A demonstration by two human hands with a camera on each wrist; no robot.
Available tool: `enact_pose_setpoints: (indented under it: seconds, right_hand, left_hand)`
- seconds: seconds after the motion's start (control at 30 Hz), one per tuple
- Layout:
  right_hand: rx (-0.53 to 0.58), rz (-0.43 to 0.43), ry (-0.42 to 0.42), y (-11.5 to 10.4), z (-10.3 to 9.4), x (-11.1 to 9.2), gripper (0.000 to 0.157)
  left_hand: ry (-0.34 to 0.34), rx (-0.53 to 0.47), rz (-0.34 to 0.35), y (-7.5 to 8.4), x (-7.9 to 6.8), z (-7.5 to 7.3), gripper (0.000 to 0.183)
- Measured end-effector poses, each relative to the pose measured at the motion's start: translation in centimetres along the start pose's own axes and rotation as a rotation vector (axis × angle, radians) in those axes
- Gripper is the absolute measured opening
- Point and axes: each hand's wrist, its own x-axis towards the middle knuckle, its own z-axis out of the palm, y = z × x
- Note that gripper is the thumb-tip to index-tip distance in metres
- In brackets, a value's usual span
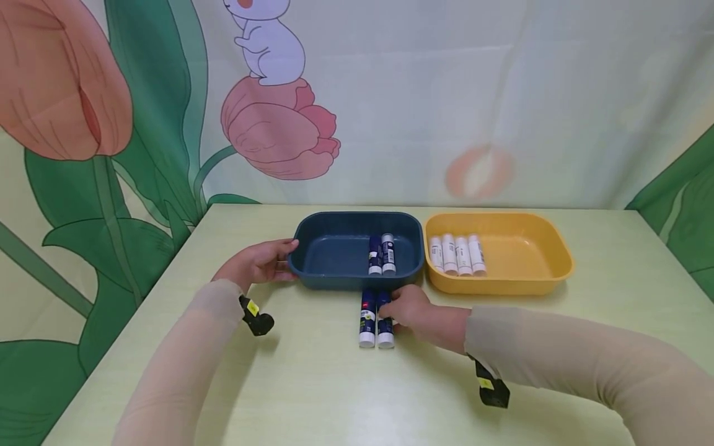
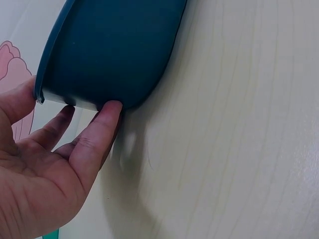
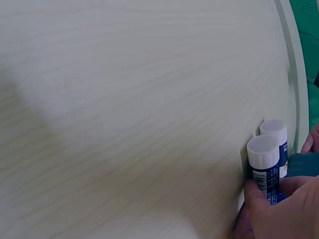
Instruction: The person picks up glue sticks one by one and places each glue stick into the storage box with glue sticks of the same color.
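Observation:
In the head view, my left hand grips the left end of a dark blue tray. The left wrist view shows its thumb at the tray's rim and its fingers against the side and underneath. Two dark blue glue sticks lie side by side in that tray. In front of it, my right hand pinches a blue glue stick with a white end. Just left of this one lies a matching glue stick. The right wrist view shows the pinched glue stick beside the other.
A yellow tray stands against the blue tray's right side, with several white tubes at its left end. Both trays are on a pale wooden table. A curtain printed with flowers hangs behind the table.

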Motion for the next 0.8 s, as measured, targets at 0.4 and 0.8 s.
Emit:
enact_pose_setpoints:
  seconds: [0.4, 0.8]
  right_hand:
    - [0.131, 0.002, -0.083, 0.2, -1.5, -0.7, 0.052]
    - [0.196, 0.017, -0.174, -1.1, -5.0, -3.0, 0.054]
  left_hand:
    - [-0.010, 0.010, -0.003, -0.1, 0.0, -0.1, 0.065]
    - [-0.004, 0.012, -0.005, 0.1, 0.0, -0.1, 0.063]
